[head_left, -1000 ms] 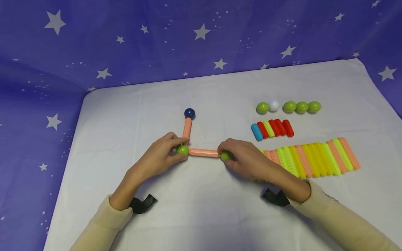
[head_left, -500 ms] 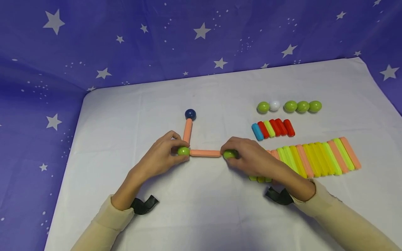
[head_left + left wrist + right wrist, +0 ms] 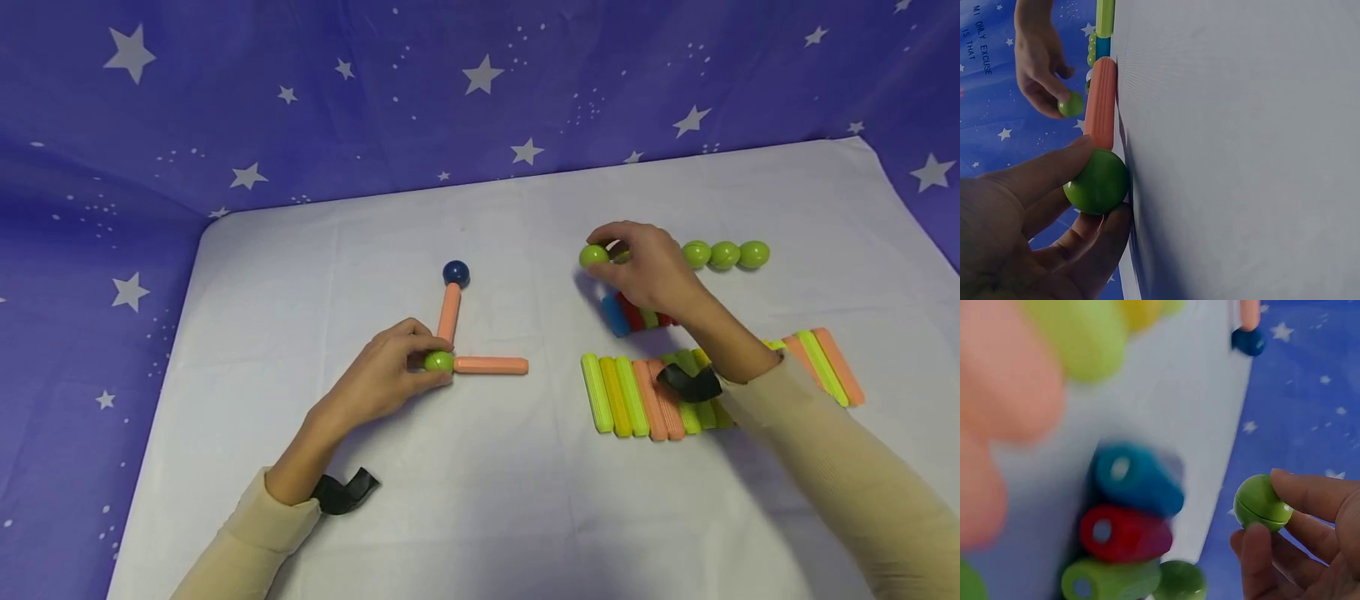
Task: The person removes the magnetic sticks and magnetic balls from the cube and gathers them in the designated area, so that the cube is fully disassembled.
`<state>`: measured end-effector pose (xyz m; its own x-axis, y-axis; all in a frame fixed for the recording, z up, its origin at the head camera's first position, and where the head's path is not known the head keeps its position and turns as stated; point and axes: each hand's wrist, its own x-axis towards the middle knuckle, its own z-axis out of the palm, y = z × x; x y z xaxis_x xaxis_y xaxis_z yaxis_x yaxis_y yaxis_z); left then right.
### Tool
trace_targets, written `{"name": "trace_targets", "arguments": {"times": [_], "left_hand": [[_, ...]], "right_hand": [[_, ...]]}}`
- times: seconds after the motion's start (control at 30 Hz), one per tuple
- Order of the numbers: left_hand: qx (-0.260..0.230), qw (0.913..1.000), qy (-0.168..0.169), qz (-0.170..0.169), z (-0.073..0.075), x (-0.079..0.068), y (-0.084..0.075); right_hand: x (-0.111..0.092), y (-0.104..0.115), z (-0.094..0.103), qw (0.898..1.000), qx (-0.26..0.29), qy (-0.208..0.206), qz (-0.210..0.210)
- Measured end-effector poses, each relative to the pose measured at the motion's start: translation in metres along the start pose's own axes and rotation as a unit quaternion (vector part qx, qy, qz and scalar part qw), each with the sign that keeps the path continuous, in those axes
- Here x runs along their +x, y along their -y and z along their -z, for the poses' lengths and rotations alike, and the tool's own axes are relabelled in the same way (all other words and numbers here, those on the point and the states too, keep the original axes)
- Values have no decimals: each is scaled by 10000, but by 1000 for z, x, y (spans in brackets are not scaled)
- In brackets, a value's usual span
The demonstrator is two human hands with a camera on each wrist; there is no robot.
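Note:
My left hand (image 3: pixel 390 367) pinches a green ball (image 3: pixel 1099 182) between thumb and fingers, low on the white table. Two orange ribbed sticks meet that ball: one stick (image 3: pixel 491 365) points right with its far end bare, the other stick (image 3: pixel 448 312) points away to a dark blue ball (image 3: pixel 456 273). My right hand (image 3: pixel 648 262) holds another green ball (image 3: pixel 1263 501) in its fingertips, raised near the row of balls at the back right. That hand hides part of the row, and its forearm covers some of the long sticks.
Green balls (image 3: pixel 725 255) line the back right of the table. Short blue, red and lime sticks (image 3: pixel 617 317) lie in front of them. Nearer me is a row of long yellow, lime and orange sticks (image 3: pixel 598 392). A purple star-printed cloth (image 3: pixel 480 100) rises behind the table.
My right hand has lifted the green ball away from the right end of the orange stick and carried it back and right toward the ball row. The left hand stays on its ball.

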<state>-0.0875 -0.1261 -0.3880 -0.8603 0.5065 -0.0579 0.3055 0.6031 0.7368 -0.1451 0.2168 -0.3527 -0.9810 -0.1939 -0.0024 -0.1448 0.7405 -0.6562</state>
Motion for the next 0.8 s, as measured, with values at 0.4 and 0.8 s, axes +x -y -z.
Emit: {"name": "trace_targets", "arguments": {"times": [0.4, 0.8], "left_hand": [[-5, 9999, 26, 103, -1, 1, -1], [36, 9999, 3, 161, 0, -1, -1]], "right_hand": [[21, -14, -5, 9936, -786, 613, -524], [25, -11, -7, 9919, -910, 711, -535]]}}
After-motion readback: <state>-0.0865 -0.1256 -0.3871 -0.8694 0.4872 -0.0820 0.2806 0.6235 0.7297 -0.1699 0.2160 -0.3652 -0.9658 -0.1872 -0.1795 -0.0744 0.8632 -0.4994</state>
